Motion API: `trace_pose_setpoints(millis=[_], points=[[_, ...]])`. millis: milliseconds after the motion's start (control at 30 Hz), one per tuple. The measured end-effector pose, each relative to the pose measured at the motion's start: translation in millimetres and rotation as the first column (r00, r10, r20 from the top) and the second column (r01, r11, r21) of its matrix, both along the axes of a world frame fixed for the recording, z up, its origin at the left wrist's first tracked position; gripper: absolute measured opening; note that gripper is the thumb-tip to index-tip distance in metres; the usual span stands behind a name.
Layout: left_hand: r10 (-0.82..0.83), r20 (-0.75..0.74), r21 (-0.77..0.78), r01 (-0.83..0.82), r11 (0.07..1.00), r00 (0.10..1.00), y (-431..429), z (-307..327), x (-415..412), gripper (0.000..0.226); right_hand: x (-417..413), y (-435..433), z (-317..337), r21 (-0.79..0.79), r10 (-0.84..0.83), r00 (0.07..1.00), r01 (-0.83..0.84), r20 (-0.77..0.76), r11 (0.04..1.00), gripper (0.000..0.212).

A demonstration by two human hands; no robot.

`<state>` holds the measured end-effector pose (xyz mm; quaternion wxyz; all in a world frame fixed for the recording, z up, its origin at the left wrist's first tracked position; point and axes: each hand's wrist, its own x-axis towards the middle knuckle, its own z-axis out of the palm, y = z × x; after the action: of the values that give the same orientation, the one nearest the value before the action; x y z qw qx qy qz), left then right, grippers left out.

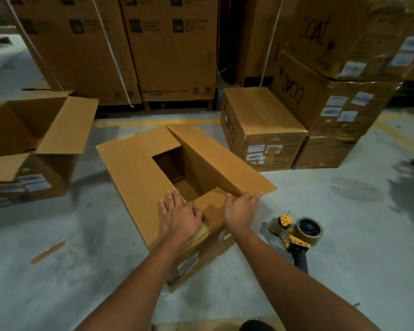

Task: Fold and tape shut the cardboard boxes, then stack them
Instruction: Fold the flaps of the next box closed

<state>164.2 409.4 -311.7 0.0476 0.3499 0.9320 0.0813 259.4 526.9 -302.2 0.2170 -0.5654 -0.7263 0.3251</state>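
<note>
Open palms, nothing held: my left hand [181,215] on left flap [134,177], right hand [242,210] on raised right flap [220,158], nearer tape dispenser [296,232].

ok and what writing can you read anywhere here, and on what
"boAt": handwritten on the top right box.
"boAt": upside down, on the box under it.
Scrawl on the closed box: unclear.
White labels, tall cartons print, tape gun tag: too blurred to read.
</note>
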Motion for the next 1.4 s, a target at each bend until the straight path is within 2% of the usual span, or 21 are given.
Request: trace_pose_setpoints(millis=[67,100,200,300,367,400,467,533,567,633,700,767,833,933,1000,1067,1100,1200,1333,1400], points=[[0.001,0.000,-0.007,-0.001,1.000,1.000,0,0,-1,0.044,-6,14,11,-0.146,-0.134,0.963,0.101,-0.235,0.984,0.067],[-0.001,-0.001,-0.016,0.001,1.000,1.000,-1,0,-1,0.044,-8,18,17,-0.234,-0.220,0.929,0.152,-0.298,0.960,0.073],[-0.001,0.024,-0.011,0.001,1.000,1.000,-6,2,0,0.043,-8,18,33,-0.437,-0.396,0.855,0.232,-0.334,0.869,0.081],[0.004,0.043,0.023,-0.005,1.000,0.999,-19,7,-1,0.039,4,19,46,-0.582,-0.525,0.769,0.252,-0.364,0.773,0.074],[-0.011,0.039,0.060,0.008,0.998,0.999,-31,9,-1,0.037,16,17,53,-0.606,-0.551,0.737,0.244,-0.392,0.757,0.054],[-0.021,0.040,0.077,0.018,0.997,0.999,-39,10,-1,0.036,21,13,55,-0.570,-0.515,0.748,0.225,-0.419,0.791,0.041],[-0.033,0.066,0.113,0.026,0.993,0.997,-53,12,1,0.036,33,3,59,-0.376,-0.325,0.830,0.153,-0.452,0.914,0.016],[-0.040,0.097,0.151,0.025,0.988,0.995,-65,14,4,0.039,44,-9,67,-0.096,-0.029,0.938,-0.005,-0.346,0.995,0.016],[-0.043,0.101,0.160,0.026,0.987,0.994,-69,16,7,0.042,49,-15,72,0.032,0.108,0.966,-0.103,-0.237,0.994,0.017],[-0.048,0.109,0.154,0.031,0.988,0.993,-77,17,17,0.050,57,-29,78,0.227,0.285,0.957,-0.290,0.055,0.930,0.019],[-0.052,0.129,0.160,0.031,0.987,0.990,-85,19,26,0.057,61,-45,76,0.336,0.351,0.887,-0.442,0.300,0.832,0.024],[-0.057,0.146,0.170,0.032,0.985,0.988,-93,19,32,0.062,62,-60,68,0.344,0.381,0.828,-0.528,0.411,0.776,0.026],[-0.072,0.138,0.153,0.050,0.987,0.988,-103,19,39,0.064,61,-72,58,0.285,0.412,0.744,-0.611,0.526,0.739,0.033],[-0.110,0.129,0.106,0.096,0.990,0.986,-111,19,49,0.062,55,-92,49,0.093,0.504,0.508,-0.763,0.698,0.640,0.045],[-0.126,0.113,0.081,0.117,0.990,0.986,-113,21,55,0.060,49,-104,44,-0.032,0.530,0.370,-0.798,0.763,0.602,0.044],[-0.130,0.104,0.056,0.125,0.991,0.986,-113,21,56,0.059,44,-112,36,-0.098,0.527,0.327,-0.773,0.784,0.626,0.052],[-0.134,0.103,0.045,0.130,0.990,0.986,-114,22,55,0.059,43,-115,34,-0.124,0.537,0.331,-0.755,0.776,0.644,0.056],[-0.181,0.106,-0.001,0.182,0.983,0.978,-113,26,47,0.060,43,-121,37,-0.089,0.528,0.445,-0.697,0.723,0.711,0.058],[-0.197,0.106,-0.036,0.202,0.979,0.975,-103,34,24,0.061,37,-122,37,0.125,0.463,0.512,-0.757,0.723,0.641,0.054],[-0.194,0.102,-0.029,0.198,0.980,0.976,-95,34,14,0.060,28,-112,30,0.147,0.508,0.548,-0.762,0.665,0.630,0.052]])
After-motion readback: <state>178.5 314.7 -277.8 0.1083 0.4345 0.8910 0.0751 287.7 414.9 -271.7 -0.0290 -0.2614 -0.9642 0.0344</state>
